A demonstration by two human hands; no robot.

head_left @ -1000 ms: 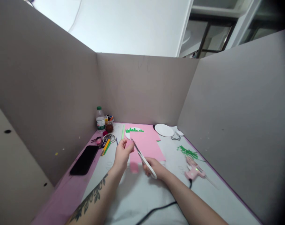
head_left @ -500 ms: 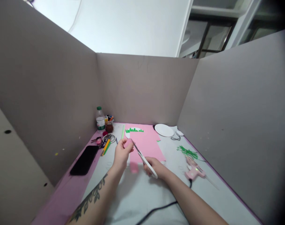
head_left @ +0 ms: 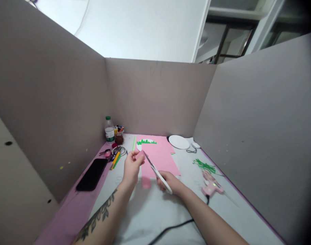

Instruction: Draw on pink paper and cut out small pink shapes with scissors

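Between the thumb and fingers of my left hand (head_left: 131, 166) is a small piece of pink paper (head_left: 139, 155). My right hand (head_left: 168, 182) grips white-handled scissors (head_left: 159, 175), whose blades point up and left and meet the edge of that piece. Whether the blades are apart is too small to tell. Larger pink paper sheets (head_left: 161, 160) lie flat beyond and under the hands. A pink strip (head_left: 146, 182) shows between my hands. Behind them, a white disc with a green grass-shaped edging (head_left: 146, 141) rests on the pink paper.
On the left are a phone (head_left: 92, 174), a water bottle (head_left: 109, 131), a yellow cutter (head_left: 115, 160) and small supplies. To the right lie a white disc (head_left: 179, 142), green stems (head_left: 204, 165) and a pink glue gun (head_left: 212, 186) with a black cord (head_left: 170, 229). Grey panels surround the table.
My left hand has shifted very slightly left with the small pink piece. The scissors and my right hand stay almost in the same place.
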